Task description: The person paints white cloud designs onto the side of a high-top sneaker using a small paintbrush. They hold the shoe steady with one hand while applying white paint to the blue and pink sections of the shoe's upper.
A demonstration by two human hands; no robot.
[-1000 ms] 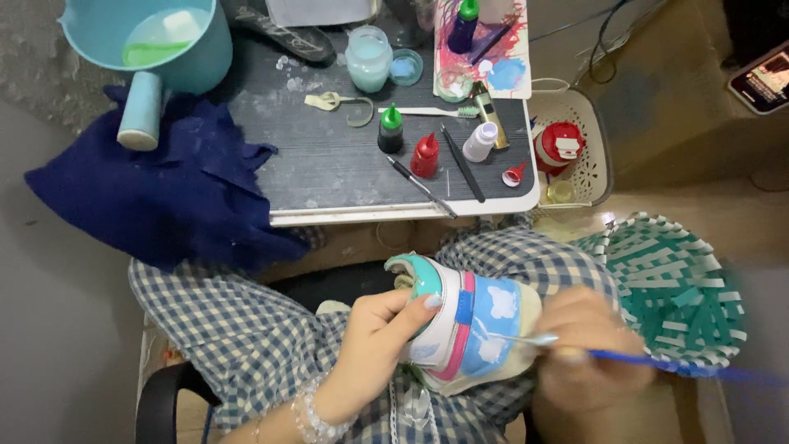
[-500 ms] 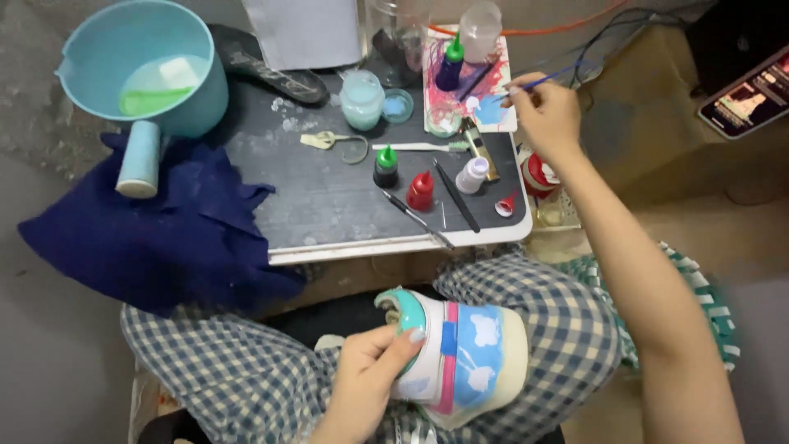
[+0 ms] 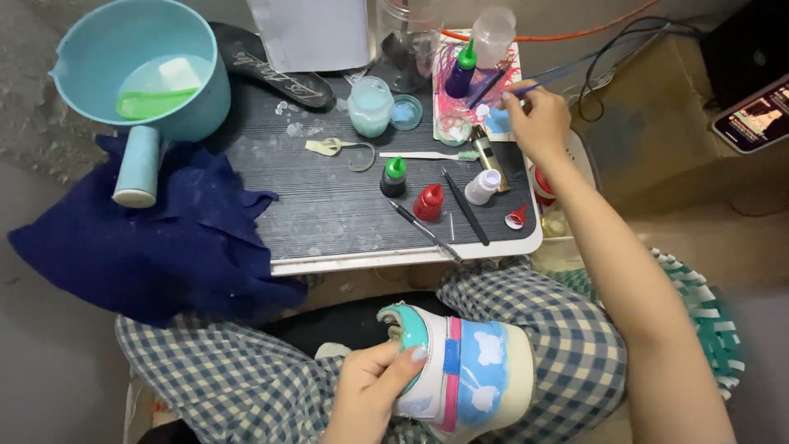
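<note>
the left hand [image 3: 374,386] has its fingers clamped on a painted sneaker [image 3: 460,374] in the lap. the right hand [image 3: 536,119] pinches a blue brush [image 3: 526,87] over the paint palette [image 3: 485,123] on the counter [image 3: 345,214]. the blue basin [image 3: 74,49] holds cloudy water and a green scoop.

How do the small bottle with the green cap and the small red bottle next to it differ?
The green-capped bottle has a dark body and a green cap; the red bottle is red all over. The green-capped bottle stands farther from the person, the red bottle nearer the table's front edge. Both are small, upright, closed with pointed caps, and untouched by either hand.
</note>
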